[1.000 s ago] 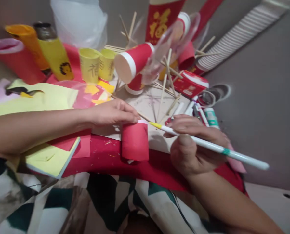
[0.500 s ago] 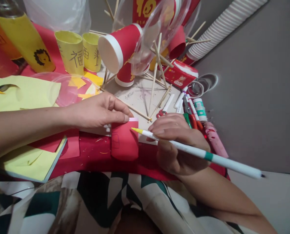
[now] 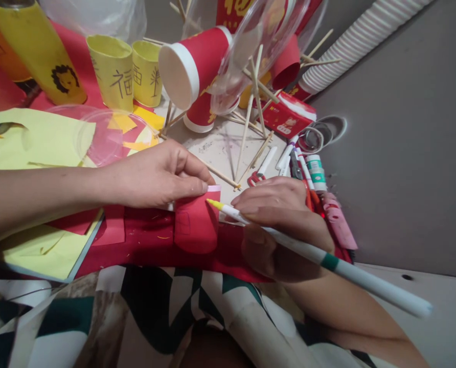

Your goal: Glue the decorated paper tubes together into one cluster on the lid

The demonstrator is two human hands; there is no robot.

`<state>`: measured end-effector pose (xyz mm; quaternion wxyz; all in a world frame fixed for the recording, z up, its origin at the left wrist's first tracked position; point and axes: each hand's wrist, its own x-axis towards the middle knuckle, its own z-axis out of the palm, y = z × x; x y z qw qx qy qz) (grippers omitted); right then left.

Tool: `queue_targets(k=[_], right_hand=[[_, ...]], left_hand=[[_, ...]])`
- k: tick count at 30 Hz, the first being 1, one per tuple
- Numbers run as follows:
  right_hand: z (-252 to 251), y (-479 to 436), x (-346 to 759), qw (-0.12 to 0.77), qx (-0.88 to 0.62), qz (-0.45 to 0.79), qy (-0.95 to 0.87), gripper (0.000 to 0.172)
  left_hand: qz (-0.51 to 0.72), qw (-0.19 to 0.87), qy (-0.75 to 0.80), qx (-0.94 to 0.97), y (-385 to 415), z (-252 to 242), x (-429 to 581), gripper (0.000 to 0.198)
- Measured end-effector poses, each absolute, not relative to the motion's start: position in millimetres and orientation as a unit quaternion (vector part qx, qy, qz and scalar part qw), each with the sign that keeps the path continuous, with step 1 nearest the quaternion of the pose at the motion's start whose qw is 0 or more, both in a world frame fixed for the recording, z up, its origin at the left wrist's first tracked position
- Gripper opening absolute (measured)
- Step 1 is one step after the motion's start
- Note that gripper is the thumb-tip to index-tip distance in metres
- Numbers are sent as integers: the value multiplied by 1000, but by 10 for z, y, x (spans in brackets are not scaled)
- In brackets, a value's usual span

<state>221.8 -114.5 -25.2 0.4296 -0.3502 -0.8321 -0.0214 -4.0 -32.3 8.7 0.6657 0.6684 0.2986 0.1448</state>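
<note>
My left hand (image 3: 174, 176) is closed, thumb and fingers pinching the top rim of a red paper-covered cup (image 3: 198, 232). A small dark rectangular character is drawn on the cup's left side, and a pale edge shows at its top. My right hand (image 3: 285, 225) grips a long white marker pen (image 3: 297, 245) with a green band and a yellow tip. That tip points left at the upper part of the cup; whether it touches is hard to tell.
Yellow cups (image 3: 111, 76) with written characters stand behind. A stick frame (image 3: 251, 117) holds red cups (image 3: 201, 66) and clear lids. Pens (image 3: 287, 153), a glue stick (image 3: 316, 174) and a pink roll (image 3: 337, 220) lie on the right. Yellow paper (image 3: 28, 148) lies left.
The far end of the marker pen has swung lower with my right hand, while its yellow tip stays by the cup. The view has shifted slightly; my left hand keeps its hold.
</note>
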Motion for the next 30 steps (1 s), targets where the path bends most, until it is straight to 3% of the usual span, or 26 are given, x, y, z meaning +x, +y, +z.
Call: queue_targets(k=[23, 30], right_hand=[[-148, -1158, 2078, 427, -330, -36, -841, 17], [-60, -1178, 2107, 388, -310, 6, -868, 9]], left_hand=[[135, 630, 304, 702, -330, 125, -22, 19], [130, 634, 305, 698, -334, 124, -26, 21]])
